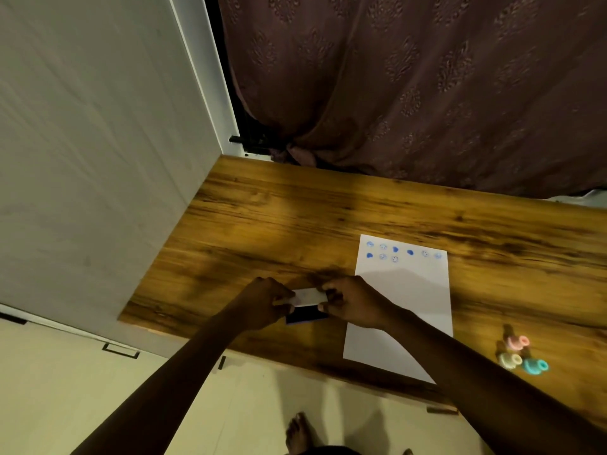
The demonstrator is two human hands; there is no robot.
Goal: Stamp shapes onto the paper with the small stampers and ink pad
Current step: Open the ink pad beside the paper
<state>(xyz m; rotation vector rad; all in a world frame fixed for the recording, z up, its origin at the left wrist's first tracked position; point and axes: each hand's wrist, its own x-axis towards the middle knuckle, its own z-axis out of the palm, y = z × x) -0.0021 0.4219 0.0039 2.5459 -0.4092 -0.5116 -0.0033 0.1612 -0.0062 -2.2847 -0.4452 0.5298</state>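
Note:
A white paper sheet [402, 303] lies on the wooden table [295, 218], with several blue stamped shapes along its far edge. Left of the sheet sits a dark blue ink pad [303, 316]. Its pale lid [307, 297] is tilted just above the pad. My left hand [262, 305] pinches the lid's left end and my right hand [353, 303] pinches its right end. Three small stampers lie on their sides at the table's right: pink [517, 342], cream [509, 360] and teal [535, 366]. Neither hand touches them.
A white cupboard side [98, 159] stands close on the left of the table. A brown patterned curtain [410, 87] hangs behind the far edge. The table's near edge runs just behind my forearms, and my bare foot [300, 435] is on the pale floor below.

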